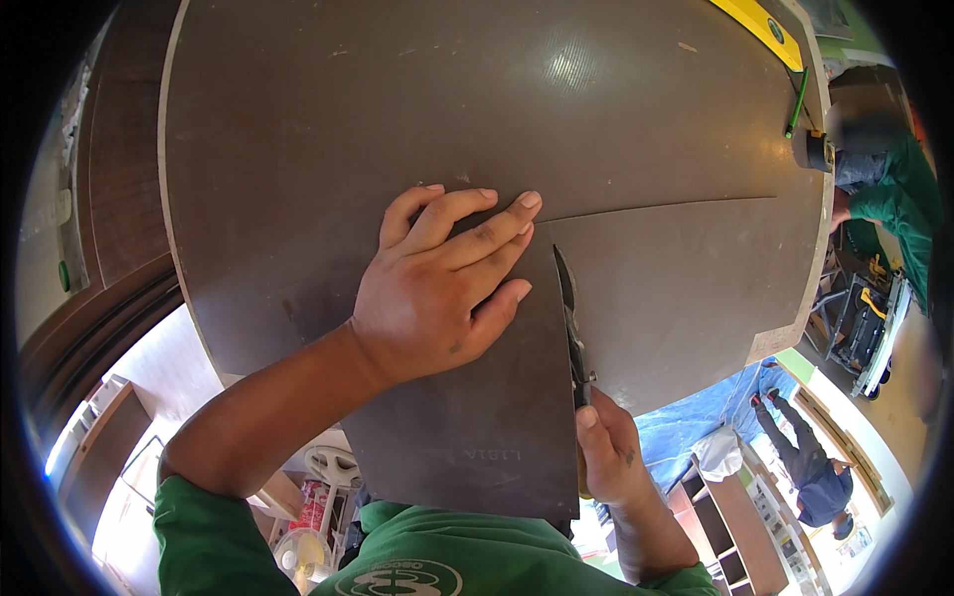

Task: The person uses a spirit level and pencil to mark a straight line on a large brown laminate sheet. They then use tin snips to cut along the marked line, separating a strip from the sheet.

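Note:
A dark brown sheet [457,437] lies over a large brown board and reaches past its near edge toward my body. Flat on this sheet rests my left hand [437,283], fingers stretched out and slightly apart, with nothing in it. My right hand [612,452] is closed around the handles of dark metal snips [573,343], low at the sheet's right side. The blades point away from me along the sheet's right edge, their tip just right of my left fingertips. Part of the handles is hidden by the sheet and my fingers.
On the brown board [328,109], at the far right, lie a yellow spirit level [763,32], a green pencil [798,104] and a tape measure [819,151]. A person in green [899,199] is beyond the right edge. Another person [815,472] stands near blue sheeting [686,429].

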Tool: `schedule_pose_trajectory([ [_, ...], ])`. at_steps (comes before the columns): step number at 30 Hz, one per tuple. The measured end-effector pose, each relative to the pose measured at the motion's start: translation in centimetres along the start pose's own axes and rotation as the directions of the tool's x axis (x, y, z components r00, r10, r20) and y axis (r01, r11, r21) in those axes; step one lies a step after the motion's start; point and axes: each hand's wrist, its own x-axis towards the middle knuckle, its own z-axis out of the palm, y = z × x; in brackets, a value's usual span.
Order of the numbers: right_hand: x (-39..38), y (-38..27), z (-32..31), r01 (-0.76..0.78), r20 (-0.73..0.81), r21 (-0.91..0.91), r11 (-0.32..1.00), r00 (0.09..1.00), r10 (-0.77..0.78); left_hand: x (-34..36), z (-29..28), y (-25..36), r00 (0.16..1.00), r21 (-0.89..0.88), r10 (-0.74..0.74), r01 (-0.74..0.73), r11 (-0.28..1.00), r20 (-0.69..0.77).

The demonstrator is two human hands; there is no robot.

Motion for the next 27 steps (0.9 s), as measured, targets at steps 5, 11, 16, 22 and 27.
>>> schedule_pose_trajectory([
  [5, -0.1, 0.2, 0.1, -0.015, 0.004, -0.010, 1.000, 1.000, 0.015, 0.0, -0.1, 0.0, 1.000, -0.007, -0.004, 0.004, 1.000, 0.000],
  [11, -0.1, 0.3, -0.3, 0.026, -0.009, -0.070, 0.997, 1.000, -0.026, 0.1, -0.2, 0.1, 1.000, -0.005, -0.004, 0.004, 1.000, 0.005],
  [16, -0.1, 0.9, -0.4, 0.025, -0.013, -0.022, 0.999, 1.000, -0.025, 0.1, -0.1, 0.1, 1.000, -0.011, -0.008, 0.008, 1.000, -0.001],
  [22, -0.1, 0.9, -0.2, 0.030, -0.029, -0.036, 0.999, 0.999, -0.031, 0.1, -0.2, 0.0, 1.000, -0.012, -0.008, 0.008, 1.000, 0.005],
  [27, 0.1, 0.8, 0.0, 0.046, -0.047, -0.055, 0.997, 0.998, -0.049, 0.1, -0.2, 0.0, 1.000, -0.013, -0.012, 0.013, 1.000, 0.014],
])
